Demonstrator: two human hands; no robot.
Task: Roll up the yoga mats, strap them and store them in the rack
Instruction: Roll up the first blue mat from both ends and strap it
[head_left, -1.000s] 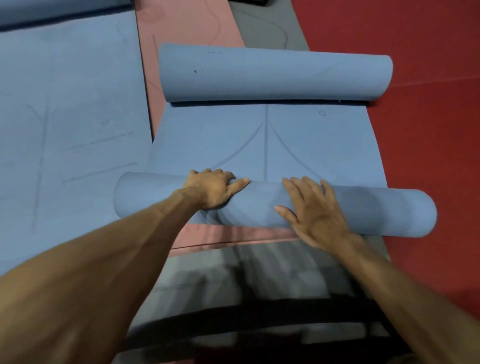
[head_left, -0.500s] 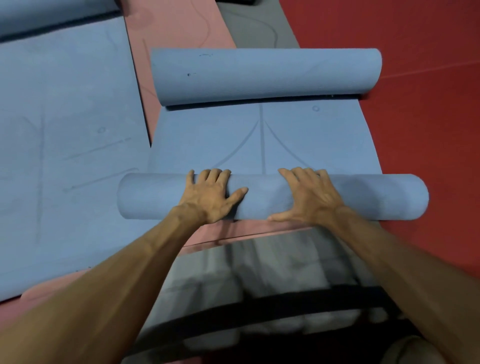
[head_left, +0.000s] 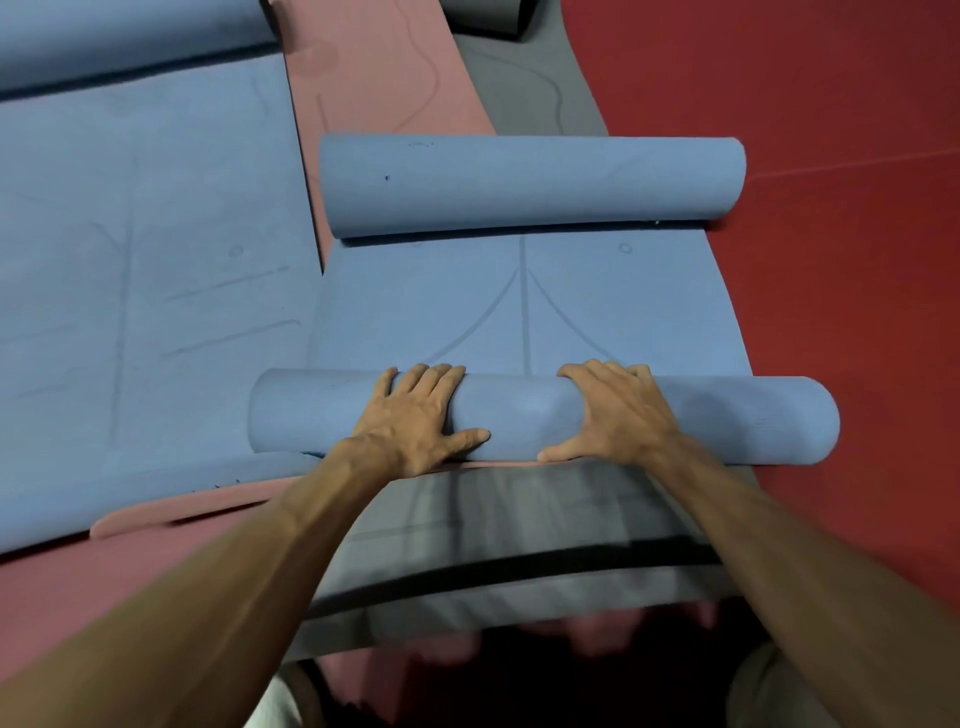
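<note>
Blue mat (head_left: 571, 312) lying on the floor, rolled from both ends. Near roll (head_left: 727, 421) crosswise, closest to the body. Left hand (head_left: 415, 415) on it left of centre, right hand (head_left: 618, 415) right of centre. Both clasping the near roll: fingers bent over its crest, thumbs along its near side. Beyond the near roll: flat stretch of the same mat, then far roll (head_left: 530, 184), well apart. Under and just in front of the near roll: grey mat (head_left: 519, 514). Left of it: second blue mat (head_left: 130, 234) spread flat, pink mat (head_left: 374, 67) beneath. Right of it: red floor (head_left: 857, 260).
</note>
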